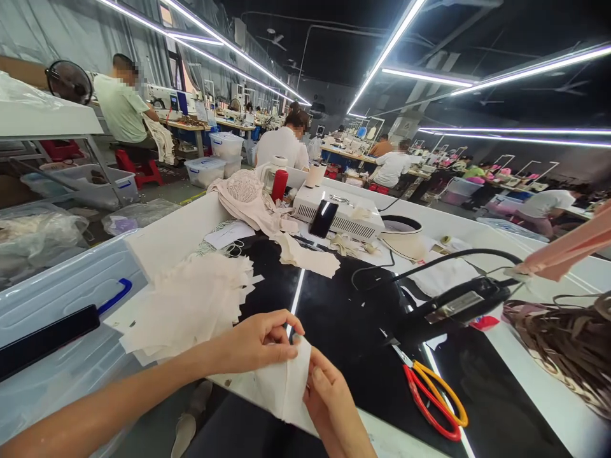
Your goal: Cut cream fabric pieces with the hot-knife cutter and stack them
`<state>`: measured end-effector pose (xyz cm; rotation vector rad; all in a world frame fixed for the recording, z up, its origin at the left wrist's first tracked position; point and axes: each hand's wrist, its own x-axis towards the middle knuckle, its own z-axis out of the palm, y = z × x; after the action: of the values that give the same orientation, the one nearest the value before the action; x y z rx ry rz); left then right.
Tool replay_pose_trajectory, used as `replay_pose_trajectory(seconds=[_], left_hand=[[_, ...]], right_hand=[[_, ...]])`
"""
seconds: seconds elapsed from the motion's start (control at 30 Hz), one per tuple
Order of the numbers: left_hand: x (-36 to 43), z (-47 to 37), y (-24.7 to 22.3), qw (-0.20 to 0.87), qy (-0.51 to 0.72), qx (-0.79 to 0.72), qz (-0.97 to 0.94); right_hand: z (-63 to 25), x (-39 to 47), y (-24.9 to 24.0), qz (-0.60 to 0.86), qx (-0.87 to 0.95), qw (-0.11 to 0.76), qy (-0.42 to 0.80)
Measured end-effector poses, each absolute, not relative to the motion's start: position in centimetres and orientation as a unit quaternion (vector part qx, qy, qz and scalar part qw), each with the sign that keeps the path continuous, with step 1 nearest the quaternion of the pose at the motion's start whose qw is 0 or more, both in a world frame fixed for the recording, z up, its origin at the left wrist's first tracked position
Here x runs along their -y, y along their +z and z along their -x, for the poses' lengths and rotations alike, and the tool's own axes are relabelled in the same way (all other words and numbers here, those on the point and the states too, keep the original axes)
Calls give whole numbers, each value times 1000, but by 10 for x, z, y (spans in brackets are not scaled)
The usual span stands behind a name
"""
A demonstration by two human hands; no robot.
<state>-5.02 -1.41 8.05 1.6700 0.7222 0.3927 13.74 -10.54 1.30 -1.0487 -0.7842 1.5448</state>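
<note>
Between my hands, at the near edge of the black work surface [353, 318], is a cream fabric piece [286, 388] with a line running down its middle. My left hand [267, 337] pinches its upper edge between thumb and fingers. Lower on the right, my right hand [329, 388] grips the piece's side edge, with the thumb in front. To the left of my hands lies a loose pile of similar cream fabric pieces [191, 299]. Scissors [429, 394] with one red and one orange handle lie to the right of my right hand.
A black electric iron [458, 302] rests at the right, its cord curving behind. Toward the back are a phone [323, 218] against a white box [353, 219], a red bottle [280, 184] and a round cream bin [403, 235]. Brown straps [573, 343] hang at the far right.
</note>
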Motion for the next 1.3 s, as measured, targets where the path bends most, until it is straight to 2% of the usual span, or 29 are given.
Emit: replay_pose_trajectory(seconds=[0.2, 0.33, 0.4, 0.47, 0.63, 0.73, 0.83, 0.97, 1.13, 1.3], left_hand=[[-11, 41, 81, 447, 104, -345, -819], [-33, 44, 81, 213, 142, -355, -899], [-38, 50, 77, 85, 176, -309, -931], [-38, 58, 68, 8, 180, -253, -950], [-22, 70, 41, 23, 109, -224, -968], [-14, 53, 37, 44, 125, -231, -964], [-13, 21, 38, 58, 148, -216, -963], [-17, -10, 33, 35, 140, -202, -969], [-13, -16, 27, 47, 116, -217, -968], [-9, -16, 16, 4, 158, -201, -967]], right_hand=[[-169, 74, 19, 529, 305, 605, 511], [-192, 62, 26, 566, 358, 629, 395], [-200, 65, 28, 574, 402, 628, 338], [-205, 71, 26, 573, 460, 608, 301], [-207, 93, -1, 544, 592, 521, 286], [-205, 103, -13, 530, 641, 492, 257], [-204, 108, -17, 522, 691, 467, 178], [-209, 113, -24, 502, 724, 454, 133], [-213, 123, -40, 530, 664, 505, 153], [-215, 126, -36, 556, 565, 577, 198]])
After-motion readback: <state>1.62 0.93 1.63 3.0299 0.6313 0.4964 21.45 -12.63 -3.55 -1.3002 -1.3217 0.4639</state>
